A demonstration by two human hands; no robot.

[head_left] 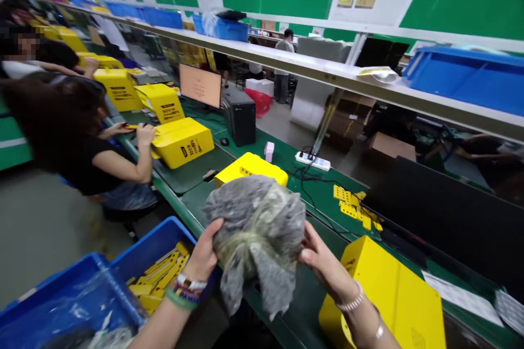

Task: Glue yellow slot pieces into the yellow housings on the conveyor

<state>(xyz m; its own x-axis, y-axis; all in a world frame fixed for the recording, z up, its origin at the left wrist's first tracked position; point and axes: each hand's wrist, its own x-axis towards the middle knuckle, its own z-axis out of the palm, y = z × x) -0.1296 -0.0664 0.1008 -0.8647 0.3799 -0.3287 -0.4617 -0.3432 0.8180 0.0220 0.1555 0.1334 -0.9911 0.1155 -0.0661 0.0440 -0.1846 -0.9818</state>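
Observation:
Between my two hands is a bulky bundle in crinkled, greyish see-through plastic (256, 229), its loose ends hanging down in front. What the plastic wraps cannot be made out, though a yellowish tint shows near the middle. My left hand (204, 251) grips its left side, thumb on top. On the right side, my right hand (321, 253) pinches the plastic between thumb and fingers. Just behind the bundle stands a yellow box (249, 168), partly hidden by it. A larger yellow box (393, 294) sits by my right forearm.
Blue bins (94, 272) stand at lower left, one with yellow pieces (164, 272). A seated co-worker (118, 158) handles a yellow box (184, 142) on the left. Ahead are a power strip (313, 161), a computer tower (239, 120), a dark monitor (446, 223) and an overhead shelf (286, 62).

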